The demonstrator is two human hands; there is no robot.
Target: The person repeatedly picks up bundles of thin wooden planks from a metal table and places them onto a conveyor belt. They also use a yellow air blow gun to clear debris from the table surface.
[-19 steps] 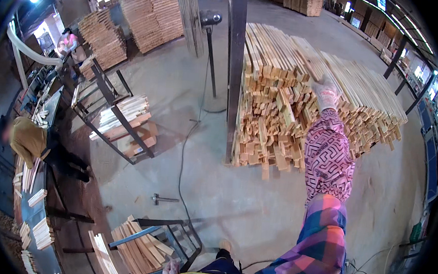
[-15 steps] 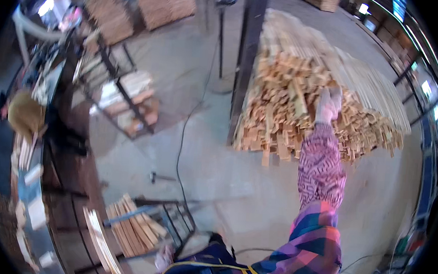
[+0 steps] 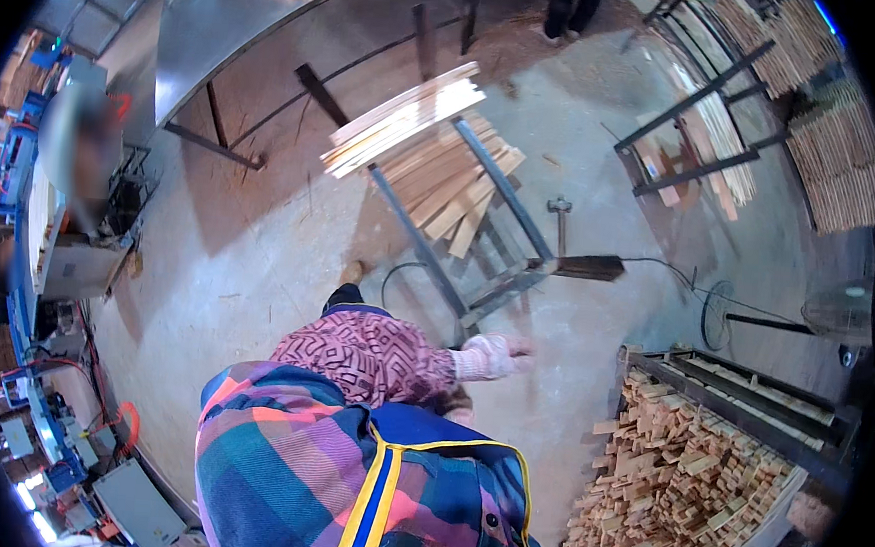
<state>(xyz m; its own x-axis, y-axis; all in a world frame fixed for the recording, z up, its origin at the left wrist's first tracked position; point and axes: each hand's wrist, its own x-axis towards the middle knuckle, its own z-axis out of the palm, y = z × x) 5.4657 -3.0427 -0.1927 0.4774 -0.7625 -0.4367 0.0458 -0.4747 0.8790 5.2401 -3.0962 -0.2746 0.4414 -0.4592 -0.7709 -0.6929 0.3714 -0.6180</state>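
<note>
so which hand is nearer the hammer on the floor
Left. The left hand is below the hammer in the view; the right hand, mostly hidden, is lower and farther from it.

Gloved left hand point(image 3: 492, 357) extended rightward

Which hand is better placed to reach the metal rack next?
Left, I'd judge: the left hand is extended, appearing close to the metal rack's nearest corner, with nothing visible in it. The right hand seems mostly hidden behind the left sleeve, farther from that corner.
</note>
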